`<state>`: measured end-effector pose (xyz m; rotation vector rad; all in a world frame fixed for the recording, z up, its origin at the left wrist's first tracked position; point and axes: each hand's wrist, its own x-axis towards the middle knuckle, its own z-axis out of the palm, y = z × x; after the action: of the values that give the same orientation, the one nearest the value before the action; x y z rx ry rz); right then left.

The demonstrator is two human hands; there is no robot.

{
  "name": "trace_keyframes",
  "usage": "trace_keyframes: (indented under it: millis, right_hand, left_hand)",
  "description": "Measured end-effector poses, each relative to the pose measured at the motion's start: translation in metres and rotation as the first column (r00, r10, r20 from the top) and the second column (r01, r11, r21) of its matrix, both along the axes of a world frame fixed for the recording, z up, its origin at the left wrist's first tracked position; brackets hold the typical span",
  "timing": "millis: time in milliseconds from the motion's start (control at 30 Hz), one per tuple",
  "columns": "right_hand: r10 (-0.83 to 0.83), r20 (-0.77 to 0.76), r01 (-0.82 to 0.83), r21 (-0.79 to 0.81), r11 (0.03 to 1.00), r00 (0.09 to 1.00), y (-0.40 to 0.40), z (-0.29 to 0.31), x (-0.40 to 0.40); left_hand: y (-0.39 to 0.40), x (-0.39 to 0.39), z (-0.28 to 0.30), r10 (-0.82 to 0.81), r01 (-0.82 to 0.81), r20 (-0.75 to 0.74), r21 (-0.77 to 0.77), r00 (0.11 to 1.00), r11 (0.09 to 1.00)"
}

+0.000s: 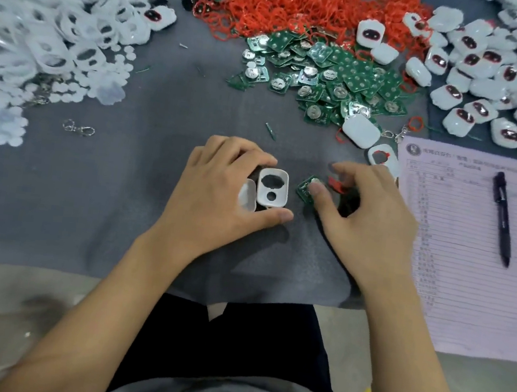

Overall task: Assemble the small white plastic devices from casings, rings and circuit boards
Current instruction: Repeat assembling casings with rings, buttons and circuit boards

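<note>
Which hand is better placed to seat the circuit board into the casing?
Probably the right hand: it already pinches the green circuit board beside the white casing, which the left hand grips.

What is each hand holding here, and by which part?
Left hand grips white plastic casing pieces by the outer edges. Right hand pinches a green circuit board at its near edge, with a red ring in its fingers.
</note>
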<state>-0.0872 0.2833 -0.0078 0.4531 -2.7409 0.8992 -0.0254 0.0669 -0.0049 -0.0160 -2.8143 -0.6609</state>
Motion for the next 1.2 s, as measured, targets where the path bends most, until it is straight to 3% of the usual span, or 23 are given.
trace_keyframes:
  millis: [233,567,1033,1200]
  right_hand:
    - [0.205,-0.05,-0.2,0.091,0.976,0.978,0.0,-0.001,-0.001]
    - [0.369,0.035,-0.369,0.001,0.929,0.929,-0.02,0.005,-0.017]
    - [0.429,0.05,-0.422,-0.112,0.9,0.902,-0.024,0.001,-0.028]
    - [0.375,0.045,-0.364,-0.153,0.919,0.926,-0.01,-0.005,-0.01]
  left_hand:
    - [-0.01,0.002,0.002,-0.045,0.044,0.025,0.031,0.999,0.999]
    - [-0.031,0.022,0.007,-0.051,0.044,0.103,0.072,0.993,0.996]
    - [-0.04,0.024,-0.002,-0.049,0.043,0.039,0.149,0.998,0.988]
    - [-0.04,0.025,0.0,-0.043,0.033,0.051,0.171,0.998,0.985]
